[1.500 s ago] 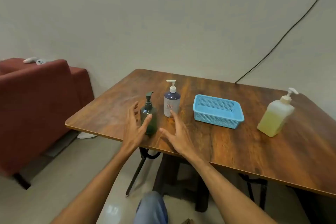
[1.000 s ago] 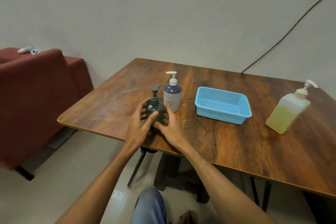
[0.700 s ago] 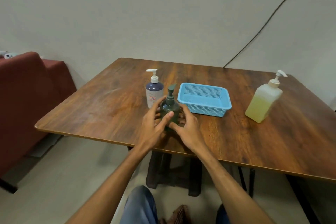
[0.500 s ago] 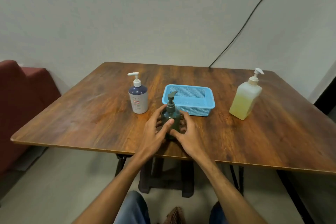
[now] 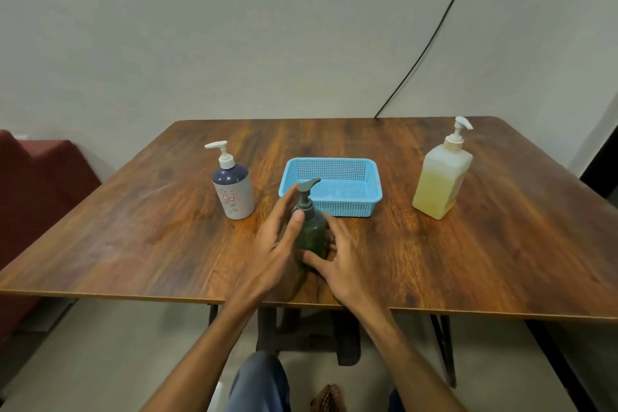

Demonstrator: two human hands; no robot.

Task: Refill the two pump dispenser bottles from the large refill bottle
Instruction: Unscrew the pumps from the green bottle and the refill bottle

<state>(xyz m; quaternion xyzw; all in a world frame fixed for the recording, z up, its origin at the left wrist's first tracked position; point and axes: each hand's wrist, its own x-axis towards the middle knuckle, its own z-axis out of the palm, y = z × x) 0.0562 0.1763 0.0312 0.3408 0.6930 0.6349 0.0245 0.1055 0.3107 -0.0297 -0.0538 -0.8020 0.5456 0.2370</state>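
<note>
Fingers [image 5: 284, 204] of both hands are almost straight and spread. They touch the sides of the green pump bottle [image 5: 312, 231] and are not curled round it. The left hand [image 5: 274, 244] has its thumb near the collar, the right hand [image 5: 344, 261] near the base. The bottle stands upright near the front edge of the desk [image 5: 133, 244]. I think the step is to open this dispenser: next, grip the body and unscrew the pump. The large refill bottle [image 5: 439, 184] stands by the right edge.

Left hand [image 5: 277, 244] and right hand [image 5: 341, 264]: bare. Left forearm [image 5: 200, 354] and right forearm [image 5: 401, 354]: bare along the whole visible length. Trousers [image 5: 257, 381]: blue, denim-like cloth, seen over one knee, with a dark blue sliver at the other. Brown textured item [image 5: 329, 398] between the knees: nature cannot be determined.
</note>
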